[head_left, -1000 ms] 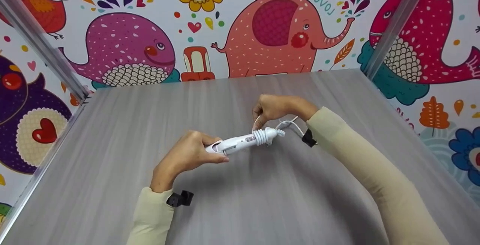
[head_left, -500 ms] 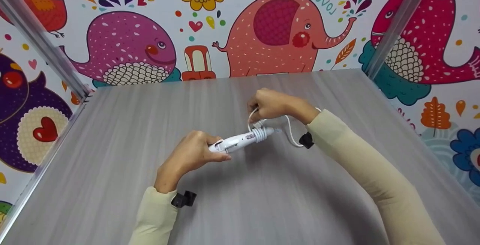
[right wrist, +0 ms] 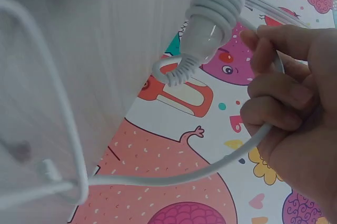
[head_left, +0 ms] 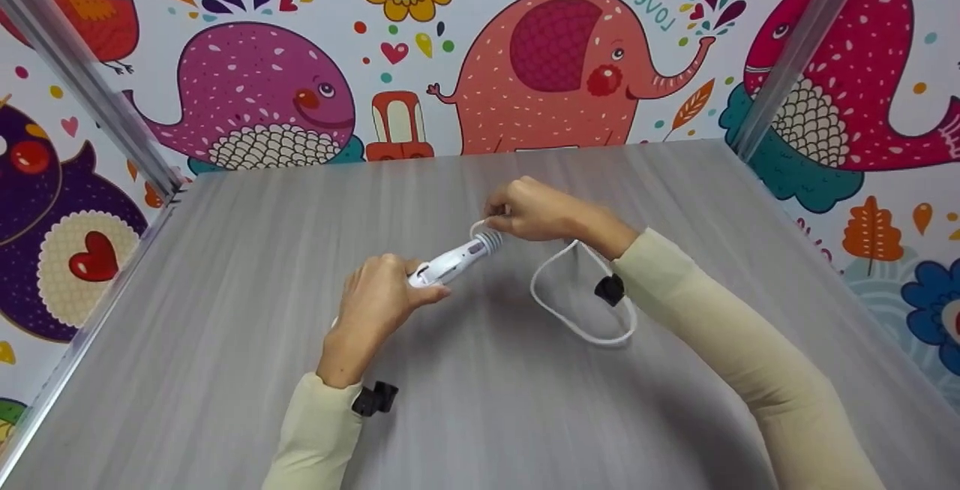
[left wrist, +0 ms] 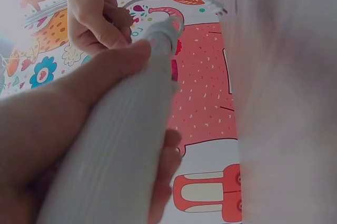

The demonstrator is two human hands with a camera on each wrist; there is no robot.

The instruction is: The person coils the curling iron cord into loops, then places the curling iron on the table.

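My left hand [head_left: 379,291] grips a white hair iron [head_left: 450,263] by its body, holding it tilted above the table. Several turns of its white cord [right wrist: 216,8] are wound round the handle end, beside the short ribbed cord sleeve [right wrist: 181,72]. My right hand [head_left: 532,208] is just beyond that end. In the right wrist view its curled fingers [right wrist: 276,97] hold the cord, which runs through them. From there the loose cord hangs in a wide loop [head_left: 541,302] under the right wrist. The iron's other end is hidden by the left hand.
The grey wood-grain table [head_left: 285,220] lies beneath both hands. A wall panel [head_left: 420,25] with cartoon animals stands behind it, with metal posts [head_left: 802,62] at the corners. Each wrist carries a small black camera mount [head_left: 375,398].
The right hand has moved left and slightly away, unwinding the cord, and the loose loop has grown longer. The iron's handle end has swung up and left in the left hand.
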